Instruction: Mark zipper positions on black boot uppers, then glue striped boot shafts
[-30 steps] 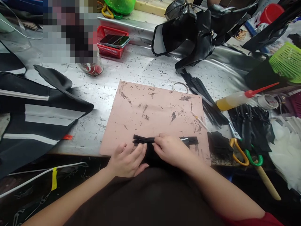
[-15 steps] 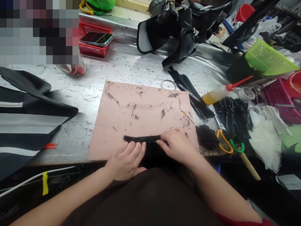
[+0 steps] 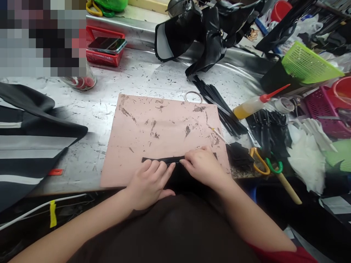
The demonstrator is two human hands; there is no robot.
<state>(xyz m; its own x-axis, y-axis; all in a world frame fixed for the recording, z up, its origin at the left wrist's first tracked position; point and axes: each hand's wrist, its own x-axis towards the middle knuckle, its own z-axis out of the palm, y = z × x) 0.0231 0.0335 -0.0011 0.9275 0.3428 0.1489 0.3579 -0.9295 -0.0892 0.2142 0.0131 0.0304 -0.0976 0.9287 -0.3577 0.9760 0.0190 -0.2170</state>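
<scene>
A narrow black strip (image 3: 175, 159) lies along the near edge of the pink board (image 3: 161, 124), joined to black material (image 3: 179, 179) that hangs down toward my lap. Small light marks, like stitches, show along the join. My left hand (image 3: 152, 180) presses its curled fingertips on the left half of the strip, with its thumb lower on the black material. To the right, my right hand (image 3: 201, 164) pinches the strip between thumb and fingers. Its fingers hide part of the strip, whose end shows beyond them. The two index fingers are a short gap apart.
A thin white stick (image 3: 218, 133) lies on the board's right side. Beyond are black strips (image 3: 216, 106), a tape ring (image 3: 193, 97), a glue bottle (image 3: 248, 107) and scissors (image 3: 259, 160). Black-and-white pieces (image 3: 35, 142) lie left; a phone (image 3: 107, 44) rests on a red basket (image 3: 104, 58).
My left fingers have moved up onto the strip and its index finger reaches closer to my right hand. The right hand keeps its pinch. The whole view has shifted slightly.
</scene>
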